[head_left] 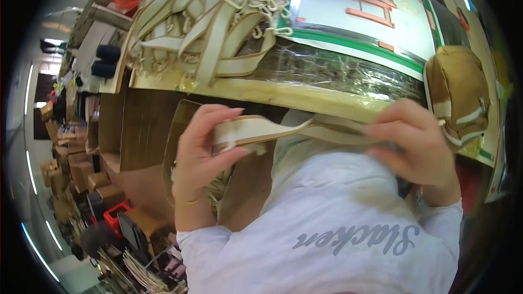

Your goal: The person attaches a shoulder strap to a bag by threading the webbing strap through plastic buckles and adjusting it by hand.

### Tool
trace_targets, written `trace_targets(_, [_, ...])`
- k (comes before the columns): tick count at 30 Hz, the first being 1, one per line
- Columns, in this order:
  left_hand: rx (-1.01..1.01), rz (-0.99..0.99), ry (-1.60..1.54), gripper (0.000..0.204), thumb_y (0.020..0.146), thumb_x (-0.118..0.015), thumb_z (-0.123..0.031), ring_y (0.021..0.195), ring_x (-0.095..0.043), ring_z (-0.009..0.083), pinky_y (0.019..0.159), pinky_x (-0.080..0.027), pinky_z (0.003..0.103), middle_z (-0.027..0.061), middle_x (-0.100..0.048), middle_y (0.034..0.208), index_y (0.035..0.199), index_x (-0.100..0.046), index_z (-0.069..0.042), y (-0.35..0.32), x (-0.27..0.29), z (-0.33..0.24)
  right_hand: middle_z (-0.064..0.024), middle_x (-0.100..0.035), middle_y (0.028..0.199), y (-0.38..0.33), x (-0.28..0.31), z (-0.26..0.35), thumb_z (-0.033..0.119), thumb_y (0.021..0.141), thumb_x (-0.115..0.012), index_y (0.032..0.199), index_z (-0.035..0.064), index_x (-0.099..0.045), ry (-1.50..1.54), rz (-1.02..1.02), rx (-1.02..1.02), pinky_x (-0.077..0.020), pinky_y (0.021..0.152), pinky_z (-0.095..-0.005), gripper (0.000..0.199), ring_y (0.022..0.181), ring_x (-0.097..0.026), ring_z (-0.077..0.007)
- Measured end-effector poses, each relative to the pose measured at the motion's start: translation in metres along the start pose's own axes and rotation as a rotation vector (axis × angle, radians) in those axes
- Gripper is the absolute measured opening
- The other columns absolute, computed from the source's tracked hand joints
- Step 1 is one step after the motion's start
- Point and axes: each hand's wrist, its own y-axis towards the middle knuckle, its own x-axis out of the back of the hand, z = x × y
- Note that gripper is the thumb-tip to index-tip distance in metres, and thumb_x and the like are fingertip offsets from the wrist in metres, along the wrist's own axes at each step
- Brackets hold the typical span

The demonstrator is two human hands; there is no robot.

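Note:
A cream webbing strap [267, 129] with tan edges runs between my two hands, in front of the table edge. It twists once near its middle. My left hand [199, 149] grips one end, thumb and fingers closed around it beside a small whitish fitting that is too blurred to tell. On the other side my right hand [411, 144] is closed on the strap and smeared by motion; its fingertips are partly unclear. Beyond my left hand lies a tangled pile of similar straps [204, 49] with plastic sliders and hooks.
A plastic-covered table [327, 98] stretches ahead, bearing a white panel [327, 0] with green edging and pinkish strips. At the right sits a brown bag [460, 87] with cream trim. Below the table, a cardboard box [239, 196] stands left of my lap, with straps inside.

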Motion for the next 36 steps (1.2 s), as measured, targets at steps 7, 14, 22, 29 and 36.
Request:
trace_targets(7, [-0.152,-0.078,-0.205,0.043,0.064,-0.078,-0.002,0.091,-0.052,0.0110,0.074,-0.045,0.021,0.0066,-0.047,0.103,0.103,-0.059,0.000,0.019,-0.034,-0.007,-0.0109,-0.057,0.082,0.049,-0.065,0.008,0.010,0.067,-0.068,0.088,0.0046,-0.056,0.066,-0.170,0.034,-0.0458,0.064,-0.0366,0.025,0.071,-0.056,-0.0290])
trace_targets(14, [0.305,0.058,-0.386,0.016,0.083,-0.058,-0.007,0.061,-0.057,0.0109,0.055,-0.046,0.021,0.0020,-0.054,0.074,0.098,-0.056,0.001,0.057,-0.029,-0.017,-0.0114,-0.057,0.080,0.071,-0.035,-0.013,-0.001,0.068,-0.061,0.085,0.0026,-0.057,0.363,0.008,-0.274,-0.0463,0.063,-0.0340,0.018,0.072,-0.057,-0.0275])
trace_targets(22, [0.355,0.278,-0.646,0.022,0.092,-0.043,-0.024,0.057,-0.061,0.0199,0.049,-0.049,0.027,0.0081,-0.059,0.078,0.093,-0.050,-0.003,0.085,-0.031,-0.013,-0.0077,-0.052,0.081,0.049,-0.049,-0.011,0.002,0.062,-0.068,0.084,0.0044,-0.057,-0.294,-0.548,0.255,-0.0431,0.062,-0.0342,0.025,0.071,-0.051,-0.0250])
trace_targets(29, [0.335,0.269,-0.557,0.021,0.092,-0.046,-0.023,0.059,-0.061,0.0181,0.051,-0.048,0.024,0.0085,-0.059,0.079,0.091,-0.050,-0.003,0.086,-0.040,-0.028,-0.0071,-0.052,0.081,0.045,-0.042,-0.010,0.007,0.060,-0.071,0.085,0.0051,-0.056,-0.348,-0.558,0.196,-0.0424,0.062,-0.0342,0.029,0.071,-0.051,-0.0239])
trace_targets(36, [0.180,0.158,-0.464,0.014,0.087,-0.054,-0.011,0.068,-0.060,0.0119,0.059,-0.049,0.022,0.0080,-0.060,0.082,0.092,-0.050,0.001,0.084,-0.055,-0.031,-0.0059,-0.051,0.076,0.033,-0.043,-0.007,0.008,0.059,-0.070,0.079,0.0064,-0.054,-0.418,-0.561,0.184,-0.0385,0.060,-0.0333,0.026,0.067,-0.050,-0.0226])
